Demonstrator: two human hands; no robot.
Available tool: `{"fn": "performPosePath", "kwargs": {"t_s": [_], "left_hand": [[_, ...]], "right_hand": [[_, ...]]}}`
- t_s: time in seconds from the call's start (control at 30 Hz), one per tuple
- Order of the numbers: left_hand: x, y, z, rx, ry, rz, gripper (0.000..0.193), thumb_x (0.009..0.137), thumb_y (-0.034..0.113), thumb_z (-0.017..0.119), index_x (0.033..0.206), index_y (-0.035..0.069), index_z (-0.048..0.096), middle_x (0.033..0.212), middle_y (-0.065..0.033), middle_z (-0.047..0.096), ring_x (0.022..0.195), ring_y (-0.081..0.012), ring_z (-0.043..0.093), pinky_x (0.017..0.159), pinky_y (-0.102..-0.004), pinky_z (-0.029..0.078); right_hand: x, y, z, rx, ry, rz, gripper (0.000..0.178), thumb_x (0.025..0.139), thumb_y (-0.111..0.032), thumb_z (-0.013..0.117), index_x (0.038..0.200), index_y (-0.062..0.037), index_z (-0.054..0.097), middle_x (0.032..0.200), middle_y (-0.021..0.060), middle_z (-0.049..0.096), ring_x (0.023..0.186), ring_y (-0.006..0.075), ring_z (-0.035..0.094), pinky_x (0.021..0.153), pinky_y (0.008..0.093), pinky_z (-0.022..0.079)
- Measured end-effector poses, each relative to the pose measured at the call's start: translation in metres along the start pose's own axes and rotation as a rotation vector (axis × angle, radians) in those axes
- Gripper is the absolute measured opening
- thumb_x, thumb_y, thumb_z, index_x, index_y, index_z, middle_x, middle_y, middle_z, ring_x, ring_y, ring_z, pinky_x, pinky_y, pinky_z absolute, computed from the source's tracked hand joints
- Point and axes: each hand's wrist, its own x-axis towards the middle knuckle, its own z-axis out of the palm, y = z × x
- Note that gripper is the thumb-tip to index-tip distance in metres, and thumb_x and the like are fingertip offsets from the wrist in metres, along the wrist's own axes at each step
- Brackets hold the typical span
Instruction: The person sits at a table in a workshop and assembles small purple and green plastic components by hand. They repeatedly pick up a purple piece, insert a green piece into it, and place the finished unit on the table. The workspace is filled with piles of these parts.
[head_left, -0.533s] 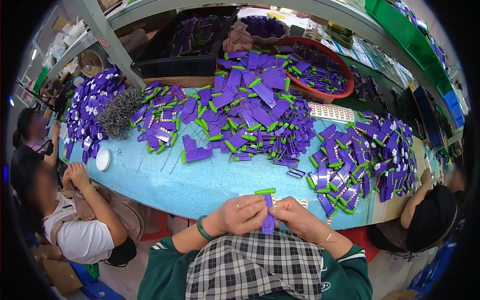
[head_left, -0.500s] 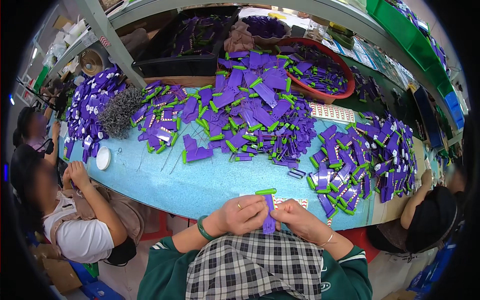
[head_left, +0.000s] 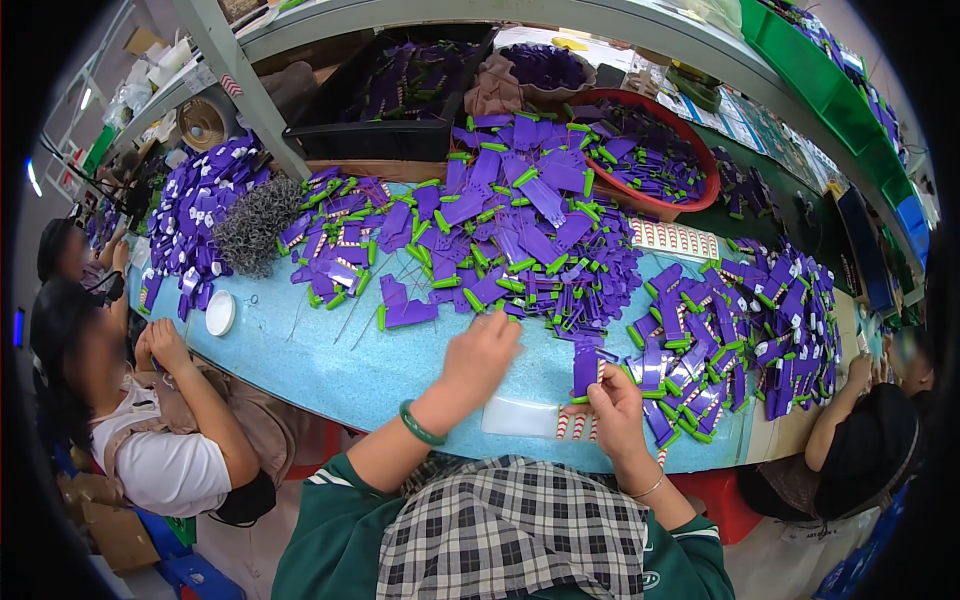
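The right hand (head_left: 618, 408) holds a purple piece (head_left: 586, 368) between thumb and fingers, its green end toward the wearer and a red-and-white striped sticker along its right edge. The left hand (head_left: 482, 352), ahead of the wearer and left of that piece, has its fingers bunched at the near edge of a large loose pile (head_left: 545, 200); whether they grip anything there cannot be told. Between the hands and nearer the wearer, a sticker sheet (head_left: 520, 418) lies on the worktop (head_left: 380, 375), mostly bare, with a few striped stickers left by the right hand. Just right of that hand is a heap (head_left: 690, 345) of purple pieces, many visibly striped, which look finished in this respect. The held piece seems to have its stripe too. Most pieces ahead of the hands show none, so, judging by that pile, much remains; a fuller sticker sheet (head_left: 674, 239) lies beyond the right hand.
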Motion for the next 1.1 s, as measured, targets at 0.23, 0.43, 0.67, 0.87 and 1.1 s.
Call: {"fn": "performPosePath", "kwargs": {"t_s": [0.23, 0.43, 0.67, 0.87, 1.1], "left_hand": [[-0.003, 0.001, -0.010, 0.044, 0.102, 0.089, 0.010, 0.077, 0.003, 0.065, 0.084, 0.002, 0.059, 0.087, -0.0095, 0.057, 0.078, -0.0224, 0.059, 0.063, -0.0304, 0.052], [-0.037, 0.029, -0.014, -1.620, -0.476, -0.461, 0.014, 0.089, 0.005, 0.060, 0.101, -0.002, 0.057, 0.090, -0.0087, 0.067, 0.079, -0.0157, 0.064, 0.071, -0.0261, 0.051], [-0.047, 0.039, 0.005, -1.366, -0.001, -0.196, 0.022, 0.086, -0.006, 0.059, 0.108, -0.002, 0.057, 0.105, -0.0091, 0.061, 0.095, -0.0164, 0.061, 0.085, -0.0300, 0.050], [-0.044, 0.032, 0.006, -1.583, 0.038, -0.442, 0.021, 0.083, -0.007, 0.060, 0.103, 0.000, 0.058, 0.097, -0.0082, 0.064, 0.091, -0.0162, 0.062, 0.086, -0.0308, 0.051], [-0.043, 0.025, 0.007, -1.832, 0.026, -0.538, 0.021, 0.082, -0.009, 0.061, 0.101, -0.001, 0.061, 0.096, -0.0090, 0.064, 0.087, -0.0179, 0.065, 0.084, -0.0312, 0.054]], "right_hand": [[0.002, 0.000, 0.003, -0.086, -0.219, -0.152, 0.031, 0.084, 0.010, 0.055, 0.114, 0.0025, 0.058, 0.116, 0.0087, 0.044, 0.097, 0.0168, 0.058, 0.079, 0.0301, 0.058], [0.006, -0.008, 0.017, -0.022, -0.433, -0.127, 0.025, 0.083, 0.008, 0.059, 0.107, 0.0033, 0.062, 0.111, 0.0104, 0.053, 0.089, 0.0168, 0.061, 0.074, 0.0266, 0.054], [-0.004, 0.015, 0.024, 0.674, -0.215, 0.363, 0.029, 0.087, 0.000, 0.059, 0.115, 0.0025, 0.057, 0.095, 0.0071, 0.061, 0.083, 0.0126, 0.061, 0.069, 0.0255, 0.053], [-0.009, -0.007, 0.017, -0.148, -0.029, -0.124, 0.033, 0.083, 0.005, 0.060, 0.116, 0.0011, 0.059, 0.090, 0.0042, 0.056, 0.079, 0.0112, 0.059, 0.064, 0.0233, 0.051], [-0.016, -0.007, 0.007, -0.628, -0.052, -0.399, 0.036, 0.078, 0.007, 0.067, 0.110, -0.0069, 0.067, 0.082, 0.0023, 0.051, 0.067, 0.0077, 0.052, 0.056, 0.0197, 0.042]]}}
